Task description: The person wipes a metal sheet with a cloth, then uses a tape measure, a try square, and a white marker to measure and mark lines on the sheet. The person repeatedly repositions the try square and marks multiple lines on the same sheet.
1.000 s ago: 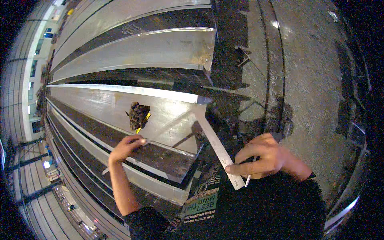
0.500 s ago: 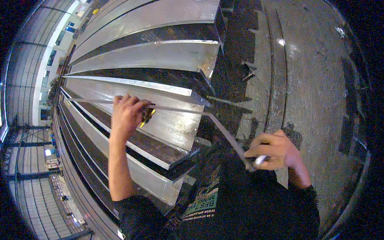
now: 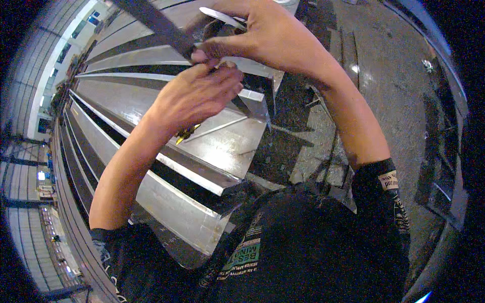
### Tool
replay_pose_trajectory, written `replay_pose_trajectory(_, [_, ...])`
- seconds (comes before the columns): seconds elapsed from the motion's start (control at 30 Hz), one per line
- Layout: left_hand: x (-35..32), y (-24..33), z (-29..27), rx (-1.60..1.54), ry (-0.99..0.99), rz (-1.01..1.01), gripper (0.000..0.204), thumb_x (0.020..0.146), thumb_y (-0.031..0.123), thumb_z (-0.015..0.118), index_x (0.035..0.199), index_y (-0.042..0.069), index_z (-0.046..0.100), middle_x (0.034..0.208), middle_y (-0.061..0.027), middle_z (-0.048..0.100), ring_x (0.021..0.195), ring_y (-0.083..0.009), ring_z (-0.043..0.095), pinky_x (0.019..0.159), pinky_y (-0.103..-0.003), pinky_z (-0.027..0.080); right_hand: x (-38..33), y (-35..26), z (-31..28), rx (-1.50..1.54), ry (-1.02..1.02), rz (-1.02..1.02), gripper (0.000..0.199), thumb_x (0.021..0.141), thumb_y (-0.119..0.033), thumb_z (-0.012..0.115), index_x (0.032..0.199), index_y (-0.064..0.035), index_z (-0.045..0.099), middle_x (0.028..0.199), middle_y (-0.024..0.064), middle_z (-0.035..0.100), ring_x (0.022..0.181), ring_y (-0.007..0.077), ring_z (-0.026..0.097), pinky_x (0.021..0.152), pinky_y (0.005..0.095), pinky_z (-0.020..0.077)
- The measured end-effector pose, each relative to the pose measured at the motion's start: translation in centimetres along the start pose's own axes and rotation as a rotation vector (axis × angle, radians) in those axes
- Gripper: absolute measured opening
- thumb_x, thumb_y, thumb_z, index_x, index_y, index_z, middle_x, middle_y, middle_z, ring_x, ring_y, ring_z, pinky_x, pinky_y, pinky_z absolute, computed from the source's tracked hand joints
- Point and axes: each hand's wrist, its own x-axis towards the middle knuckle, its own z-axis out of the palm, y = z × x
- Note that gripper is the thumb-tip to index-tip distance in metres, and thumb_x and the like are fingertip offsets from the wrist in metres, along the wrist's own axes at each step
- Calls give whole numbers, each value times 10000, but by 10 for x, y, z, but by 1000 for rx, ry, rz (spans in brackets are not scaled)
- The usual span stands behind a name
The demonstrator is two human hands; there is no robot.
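A: We see both hands raised close to the camera, above the long steel beams [image 3: 166, 108] that run from the upper left toward the lower centre. The left hand [image 3: 194, 96] is curled, its fingers [image 3: 227, 81] drawn together around the lower part of a dark flat strip [image 3: 151, 20]. Whether they clamp it fully we cannot tell, since the palm hides the contact.

B: And the right hand [image 3: 257, 33]?

A: It comes in from the upper right, forearm slanting down to a black sleeve [image 3: 386, 184]. Its fingers are bent together and pinch the same strip just above the left hand; the two hands touch. A pale, narrow, curved object [image 3: 222, 17] lies across the top of the right hand; we cannot tell what it is.

B: Where does the strip lie?

A: It runs diagonally from the upper left edge down into the meeting point of the two hands, held in the air above the beams and well apart from them.

B: What else do we note?

A: A small dark-and-yellow object [image 3: 187, 134] rests on the flat face of a beam, partly hidden beneath the left wrist. To the right of the beams, the rough grey floor [image 3: 394, 86] carries scattered metal scraps. The person's black printed shirt [image 3: 303, 247] fills the lower centre.
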Motion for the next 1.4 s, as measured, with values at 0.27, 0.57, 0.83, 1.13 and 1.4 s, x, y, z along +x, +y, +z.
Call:
replay_pose_trajectory(0.27, [-69, 38, 24, 19, 159, 81, 337, 831, 236, 518, 1133, 141, 632, 1225, -14, 571, 1206, -193, 478, 1029, -376, 352, 16, -8, 102, -78, -59, 142, 294, 815, -227, 722, 961, 17, 651, 727, 109, 635, 685, 124, 571, 646, 309, 463])
replay_pose_trajectory(0.57, [-132, 87, 155, -626, 39, -498, 321, 794, 200, 662, 1108, 134, 643, 1075, -85, 617, 1060, -304, 559, 945, -429, 437, -16, 105, 138, -397, 282, 265, 366, 806, -295, 743, 1023, -7, 673, 899, 137, 690, 777, 153, 626, 722, 294, 492])
replay_pose_trajectory(0.83, [-87, 142, 329, -908, -251, -749, 215, 839, 209, 634, 1007, 77, 660, 1007, -119, 631, 979, -315, 601, 838, -413, 501, -56, 218, 165, -456, 349, 359, 300, 807, -291, 735, 938, -25, 686, 822, 121, 668, 717, 198, 631, 655, 327, 477])
replay_pose_trajectory(1.13, [-22, 229, 440, -661, 7, -732, 158, 816, 155, 592, 940, 81, 656, 963, -112, 633, 990, -297, 598, 854, -410, 487, -53, 233, 157, -290, 306, 435, 281, 835, -234, 719, 961, 9, 655, 711, 91, 625, 677, 112, 576, 610, 297, 460])
replay_pose_trajectory(1.4, [-16, 241, 475, -742, 240, -674, 127, 780, 108, 610, 901, 117, 645, 903, -87, 617, 869, -289, 601, 774, -397, 507, -65, 235, 156, -426, 197, 326, 202, 842, -167, 717, 898, 21, 670, 686, 56, 639, 583, 75, 557, 527, 266, 456])
